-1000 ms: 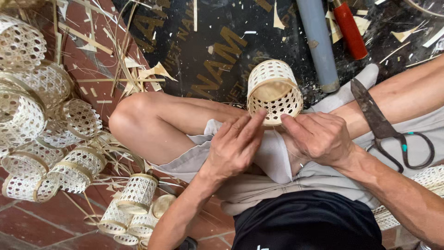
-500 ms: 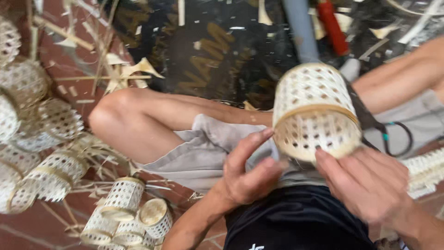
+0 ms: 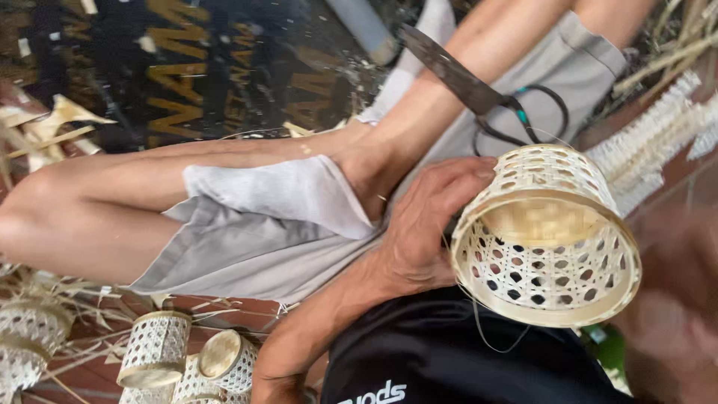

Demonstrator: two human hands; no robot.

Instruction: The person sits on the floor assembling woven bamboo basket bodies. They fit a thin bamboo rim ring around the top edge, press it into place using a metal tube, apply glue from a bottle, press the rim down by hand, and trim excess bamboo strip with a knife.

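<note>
Nearest the camera, over the black shirt (image 3: 464, 359), the left hand (image 3: 426, 224) grips a small woven basket (image 3: 550, 239) by its side wall. The thumb and fingers (image 3: 456, 176) wrap round the closed upper end of the basket from the left, clenched on the weave. The basket lies to the right of that palm, touching it, and is held up in the air above the lap rather than resting on anything.

Its long axis is tilted: the closed bottom points up and away, the open mouth with its pale rim faces down and toward the person, so the hollow inside shows. A loose thin strand hangs from the rim toward the shirt.

The right hand (image 3: 673, 322) is a blurred shape at the lower right edge, just beside the basket's rim. I cannot tell whether it touches the basket or how its fingers are set. The left hand is plainly the one carrying the basket.

Beyond, the crossed bare legs in grey shorts (image 3: 247, 232) lie across the view, and a pair of large shears (image 3: 479, 90) rests on the far thigh, apart from both hands. At lower left, finished baskets (image 3: 157, 348) sit on the red tile floor (image 3: 224, 307) among bamboo scraps.
</note>
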